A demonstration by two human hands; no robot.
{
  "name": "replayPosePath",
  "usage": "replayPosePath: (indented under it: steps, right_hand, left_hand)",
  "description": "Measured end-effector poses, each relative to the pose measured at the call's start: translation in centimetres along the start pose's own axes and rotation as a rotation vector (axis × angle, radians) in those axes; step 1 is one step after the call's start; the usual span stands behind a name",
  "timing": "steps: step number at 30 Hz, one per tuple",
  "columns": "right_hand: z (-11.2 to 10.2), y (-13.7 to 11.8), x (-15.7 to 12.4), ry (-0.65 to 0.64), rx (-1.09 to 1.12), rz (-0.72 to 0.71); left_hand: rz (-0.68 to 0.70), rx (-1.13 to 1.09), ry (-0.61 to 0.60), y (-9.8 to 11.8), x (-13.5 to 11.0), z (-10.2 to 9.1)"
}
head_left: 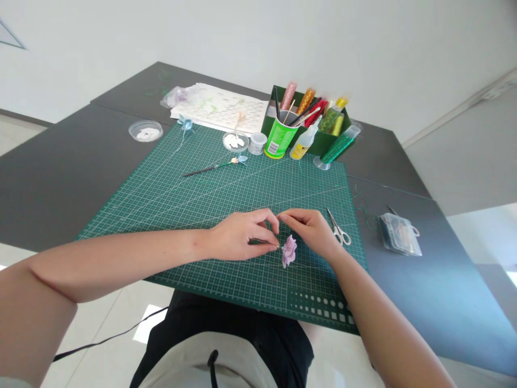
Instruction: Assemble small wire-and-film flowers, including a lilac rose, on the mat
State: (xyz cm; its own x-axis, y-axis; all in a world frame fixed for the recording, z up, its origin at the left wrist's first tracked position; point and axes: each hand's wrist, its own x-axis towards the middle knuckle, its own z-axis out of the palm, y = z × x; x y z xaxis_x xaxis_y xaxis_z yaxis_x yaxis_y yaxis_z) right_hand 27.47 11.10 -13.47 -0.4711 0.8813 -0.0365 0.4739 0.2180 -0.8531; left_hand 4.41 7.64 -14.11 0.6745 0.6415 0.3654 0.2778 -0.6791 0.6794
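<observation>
My left hand (246,235) pinches the thin stem of a pale purple artificial flower (289,251) between thumb and finger. The blossom points right, held over the green cutting mat (210,202). Close beside it, my right hand (309,229) has its thumb and index finger pressed together near the left fingertips. What the right fingers hold, if anything, is too small to make out. A pair of small scissors with white handles (341,235) lies on the mat just right of my right hand. Farther back rests a dark stick with a blue flower (241,159) at its tip.
At the back stand a green can of tools (279,139), a glue bottle (306,141), a small lidded jar (257,143) and a dark green box (271,102) of glitter tubes. Dishes of white pieces (146,132), white sheets (226,105) and a clear plastic case (399,234) lie around.
</observation>
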Motion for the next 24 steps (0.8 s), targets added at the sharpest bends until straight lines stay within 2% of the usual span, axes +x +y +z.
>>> replayPosePath:
  steps: [7, 11, 14, 17, 21, 24]
  right_hand:
    - [-0.2, -0.2, 0.2, 0.057, 0.017, 0.004]
    - [-0.2, 0.1, 0.3, 0.091, 0.275, 0.141]
    - [-0.6, 0.8, 0.5, 0.199, 0.423, 0.168]
    - [-1.5, 1.6, 0.9, 0.395, 0.283, 0.133]
    - [-3.4, 2.3, 1.0, 0.665, -0.146, 0.112]
    - [-3.9, 2.1, 0.9, 0.747, -0.383, -0.04]
  left_hand:
    - [0.142, 0.096, -0.11, 0.5, -0.2, -0.1]
    - [0.134, 0.09, -0.08, 0.3, -0.2, 0.0]
    - [0.145, 0.096, -0.057, 0.2, -0.2, 0.0]
    - [0.181, 0.13, -0.013, 0.2, -0.3, 0.0]
    - [0.18, 0.112, 0.022, 0.3, -0.3, -0.1]
    - [0.112, -0.003, 0.045, 0.5, -0.2, -0.1]
